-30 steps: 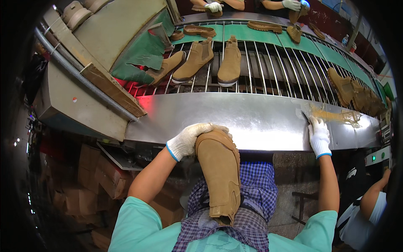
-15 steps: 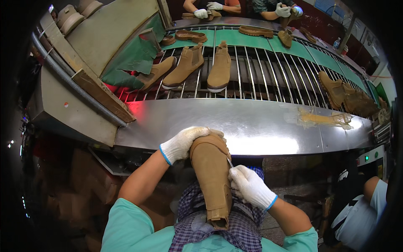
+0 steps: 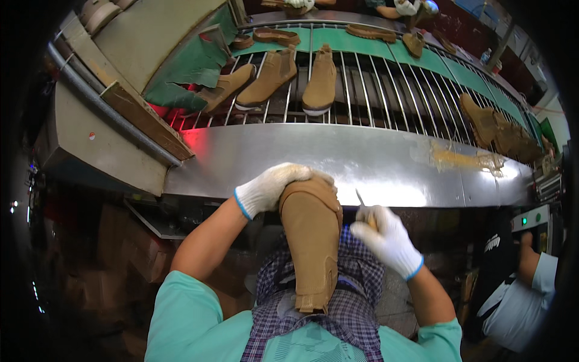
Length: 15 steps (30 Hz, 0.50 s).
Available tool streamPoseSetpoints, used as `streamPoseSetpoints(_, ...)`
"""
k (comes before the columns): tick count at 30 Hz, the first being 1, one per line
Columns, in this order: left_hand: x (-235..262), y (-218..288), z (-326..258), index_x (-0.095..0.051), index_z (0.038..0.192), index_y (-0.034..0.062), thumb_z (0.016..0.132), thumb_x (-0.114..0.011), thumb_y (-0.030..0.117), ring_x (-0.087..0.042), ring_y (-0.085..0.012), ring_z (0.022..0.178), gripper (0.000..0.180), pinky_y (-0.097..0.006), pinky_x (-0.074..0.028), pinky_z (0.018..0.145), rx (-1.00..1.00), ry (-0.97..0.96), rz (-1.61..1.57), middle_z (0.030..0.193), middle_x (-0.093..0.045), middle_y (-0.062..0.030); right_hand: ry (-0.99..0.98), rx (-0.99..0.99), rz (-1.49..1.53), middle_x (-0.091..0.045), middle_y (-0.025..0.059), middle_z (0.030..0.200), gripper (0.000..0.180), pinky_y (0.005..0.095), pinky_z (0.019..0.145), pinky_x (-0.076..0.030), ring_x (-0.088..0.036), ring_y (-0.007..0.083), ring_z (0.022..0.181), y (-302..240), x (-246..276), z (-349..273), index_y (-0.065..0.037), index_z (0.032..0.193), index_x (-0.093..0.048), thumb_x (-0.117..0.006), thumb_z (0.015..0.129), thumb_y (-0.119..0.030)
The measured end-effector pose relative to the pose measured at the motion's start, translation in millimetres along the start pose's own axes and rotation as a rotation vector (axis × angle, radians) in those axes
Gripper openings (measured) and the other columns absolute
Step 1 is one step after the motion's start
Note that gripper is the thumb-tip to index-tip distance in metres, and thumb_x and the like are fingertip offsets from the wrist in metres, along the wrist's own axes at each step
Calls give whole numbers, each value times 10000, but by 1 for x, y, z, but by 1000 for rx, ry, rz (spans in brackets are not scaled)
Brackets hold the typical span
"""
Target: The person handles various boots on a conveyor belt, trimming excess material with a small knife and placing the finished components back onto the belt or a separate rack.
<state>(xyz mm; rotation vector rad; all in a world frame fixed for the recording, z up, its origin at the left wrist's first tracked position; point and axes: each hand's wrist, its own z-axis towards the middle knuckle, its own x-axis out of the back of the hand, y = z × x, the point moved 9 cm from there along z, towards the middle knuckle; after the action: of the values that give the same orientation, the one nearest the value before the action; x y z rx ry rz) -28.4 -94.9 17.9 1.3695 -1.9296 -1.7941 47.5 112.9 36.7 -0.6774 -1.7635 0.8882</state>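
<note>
A tan boot [image 3: 310,241] rests along my lap, its toe pointing away and its ankle opening near my belly. My left hand [image 3: 283,186], in a white knit glove with a blue cuff, is closed over the toe and sole edge. To the right of the boot, and apart from it, my gloved right hand [image 3: 388,237] grips a small pointed tool [image 3: 360,196] with a thin metal blade and a yellowish handle, mostly hidden by the fingers. The blade points up and away, toward the metal ledge.
Ahead lies a shiny metal ledge [image 3: 289,148] with rollers [image 3: 386,90] behind it. Several tan boots [image 3: 319,84] stand on the rollers, and loose soles [image 3: 275,36] lie on the green belt beyond. Other people's hands work at the far side. At right, a person's arm [image 3: 528,262] is near a control box.
My right hand has moved away from the boot's side to the right and up, taking the tool off the sole edge. The left hand still holds the toe. The view has tilted slightly downward.
</note>
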Motion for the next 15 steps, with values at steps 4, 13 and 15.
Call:
streamPoseSetpoints(4,2,-9,20,-605,1392,-154,1049,-566,346,-661,-350,1283,608,-427,-483,1165,24,-9,-14,1401,-661,-289,36,38,215,-655,78,956,598,332,706,-564,-629,183,775,2,-5,49,-22,1264,-597,-821,916,-453)
streamPoseSetpoints(13,12,-23,31,-617,1368,-158,1060,-560,316,-681,-313,1222,568,-415,-514,1120,46,-70,-109,1377,-675,-261,-65,84,466,-608,87,1098,626,346,903,-549,-598,159,1015,5,-32,70,-8,1290,-578,-863,875,-380)
streamPoseSetpoints(15,15,-28,34,-629,1360,-145,1061,-568,293,-685,-303,1212,534,-407,-525,1102,68,-28,-122,1370,-681,-249,69,153,335,-613,95,1098,655,370,926,-550,-608,186,1012,-10,-24,68,5,1294,-576,-868,865,-393)
